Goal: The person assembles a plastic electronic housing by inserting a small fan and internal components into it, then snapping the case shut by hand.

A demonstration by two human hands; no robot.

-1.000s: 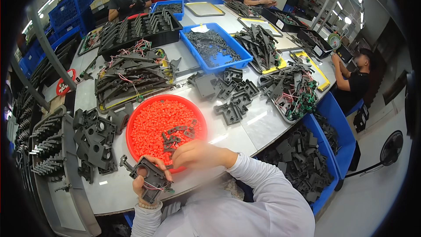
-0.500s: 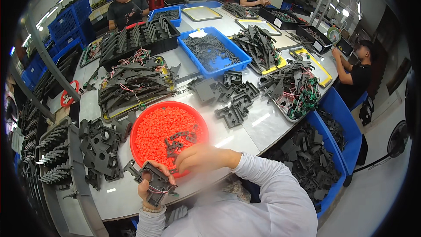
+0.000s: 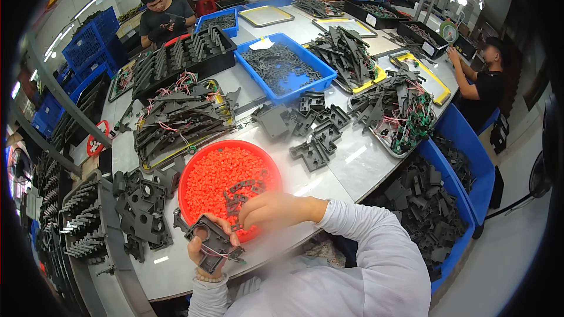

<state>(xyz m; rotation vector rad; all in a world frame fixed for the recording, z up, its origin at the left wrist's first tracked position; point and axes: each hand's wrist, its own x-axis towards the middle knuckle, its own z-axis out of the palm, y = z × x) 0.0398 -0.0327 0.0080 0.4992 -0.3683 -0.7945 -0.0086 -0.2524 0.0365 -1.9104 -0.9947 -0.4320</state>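
Observation:
My left hand grips a dark grey plastic housing with a round hole and thin red and white wires, thumb on one side and fingers on the other. It is held just in front of a red basin filled with small orange-red plastic pieces. Over the basin's near right side, my right hand has its fingers bent together. Whatever is between its fingertips is hidden. Small dark grey plastic parts lie on the orange-red pieces beside those fingertips.
Dark housings are piled left of the basin, and more brackets lie right of it. Beyond stand a blue tray of small parts and trays of wired parts. Blue bins flank the table's right edge. Several people sit around.
The view has shifted slightly. My left hand has turned the housing a little, and my right hand stays over the basin's near side with its fingers still bent.

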